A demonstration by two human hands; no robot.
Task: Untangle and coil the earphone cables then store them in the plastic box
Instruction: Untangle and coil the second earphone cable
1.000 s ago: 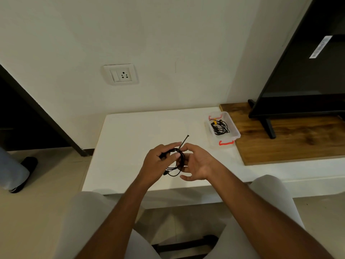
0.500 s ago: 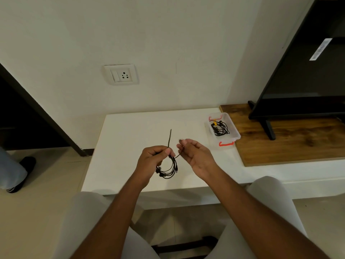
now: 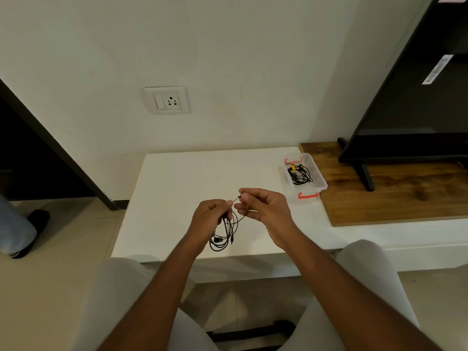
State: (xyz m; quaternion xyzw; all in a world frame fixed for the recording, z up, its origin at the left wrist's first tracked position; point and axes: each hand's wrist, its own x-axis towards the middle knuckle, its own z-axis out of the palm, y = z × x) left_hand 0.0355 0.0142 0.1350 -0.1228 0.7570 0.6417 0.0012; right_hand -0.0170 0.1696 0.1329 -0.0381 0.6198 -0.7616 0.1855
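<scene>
White wall and tabletop (image 3: pixel 177 178) fill the view, with a television (image 3: pixel 417 97) right of the plastic box (image 3: pixel 319 182), which already holds coiled cables (image 3: pixel 300 174). Left of the box, the left hand (image 3: pixel 210 216) has its grip pinched on the top of a hanging earphone cable (image 3: pixel 225 236) coil. The right hand (image 3: pixel 266 206) now pinches the free end, which stood upright a moment ago. Wrapping it round to secure the coil looks close.

Black earphone cable (image 3: pixel 226 233) loosely coiled above table, clear plastic box (image 3: pixel 319 179) holding cables
</scene>
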